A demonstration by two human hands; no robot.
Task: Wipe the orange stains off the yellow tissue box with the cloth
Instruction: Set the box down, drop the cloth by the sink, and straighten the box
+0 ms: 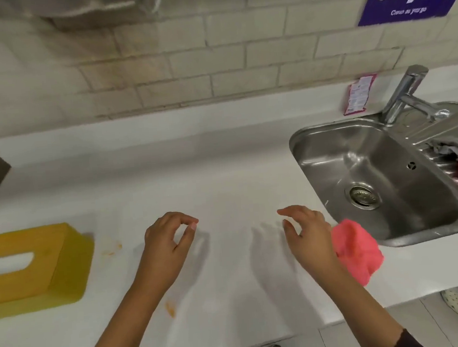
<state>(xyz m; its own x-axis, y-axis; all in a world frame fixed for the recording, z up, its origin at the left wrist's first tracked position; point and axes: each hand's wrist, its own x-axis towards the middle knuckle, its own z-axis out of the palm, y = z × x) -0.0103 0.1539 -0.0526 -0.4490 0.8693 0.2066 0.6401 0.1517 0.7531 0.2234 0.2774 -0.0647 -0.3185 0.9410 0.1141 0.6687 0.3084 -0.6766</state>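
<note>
1. The box (31, 269) lies at the left on the counter (222, 174), cut off by the frame edge; any stains on it are too blurred to make out.
2. The cloth (359, 247) lies at the right by the sink (302, 139), partly hidden behind the right wrist.
3. The left hand (165, 245) hovers empty, fingers loosely curled, thumb nearly meeting forefinger.
4. The right hand (308, 233) hovers just left of the cloth, relaxed and empty.

Both grips hover over the white worktop (222, 168), holding nothing: left grip (167, 242) loosely curled, right grip (306, 231) relaxed. The pink cloth (357, 248) lies bunched just beside the right wrist, near the sink (330, 142). Far left sits the yellow box (37, 270), with orange smears (112, 248) on the worktop beside it.
</note>
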